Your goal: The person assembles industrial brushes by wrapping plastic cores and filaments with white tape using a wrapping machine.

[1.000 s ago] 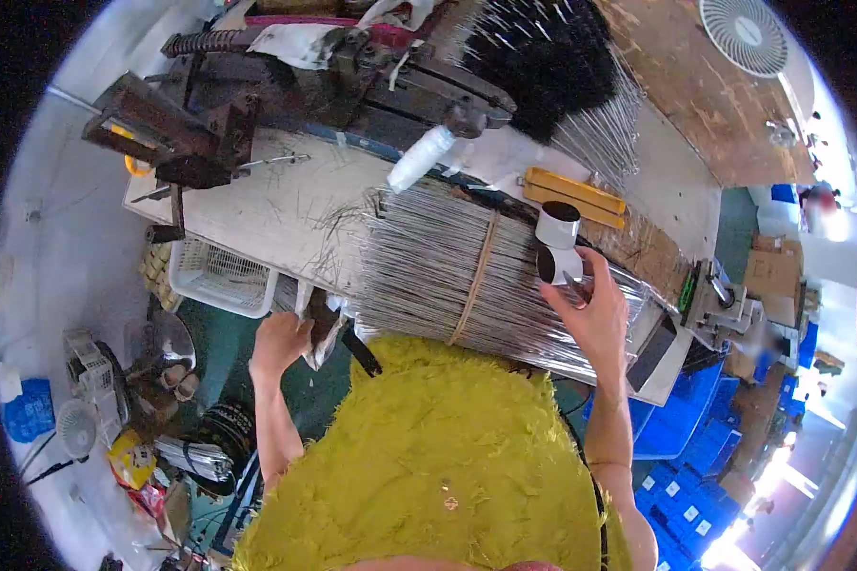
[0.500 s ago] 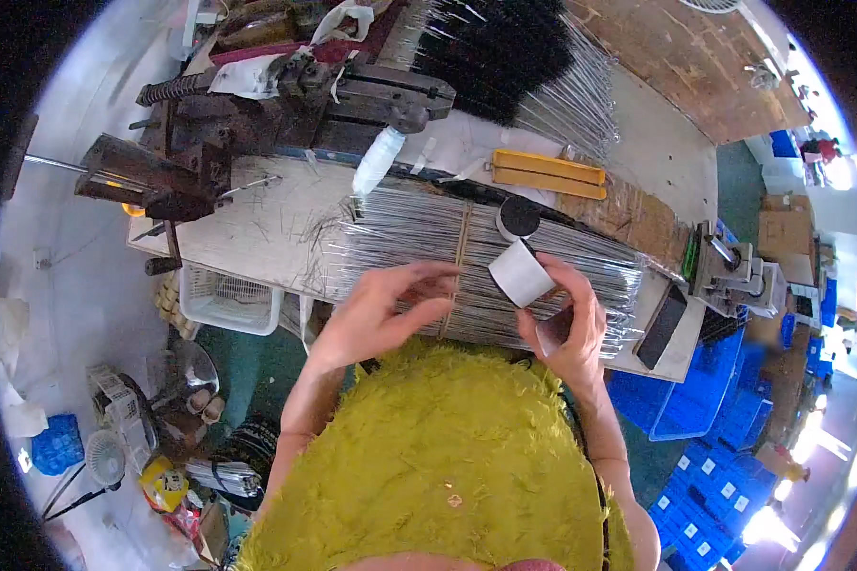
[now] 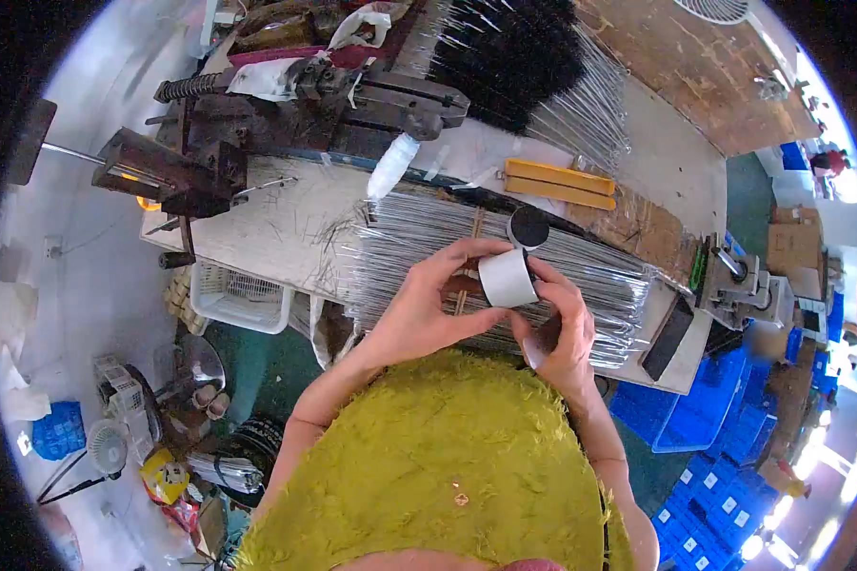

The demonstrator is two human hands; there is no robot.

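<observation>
Grip: both hands pinch the white tape roll [image 3: 507, 278] — left hand [image 3: 427, 305], right hand [image 3: 559, 328].
Roll: held just above the metal rod bundle [image 3: 400, 238].
Far: black machine [image 3: 305, 105], yellow bars [image 3: 557, 183].

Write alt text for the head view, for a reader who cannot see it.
Both hands, left hand and right hand, hold a small white roll of tape above a large tied bundle of thin silver metal rods on a cluttered workbench. A dark iron machine sits behind.
</observation>
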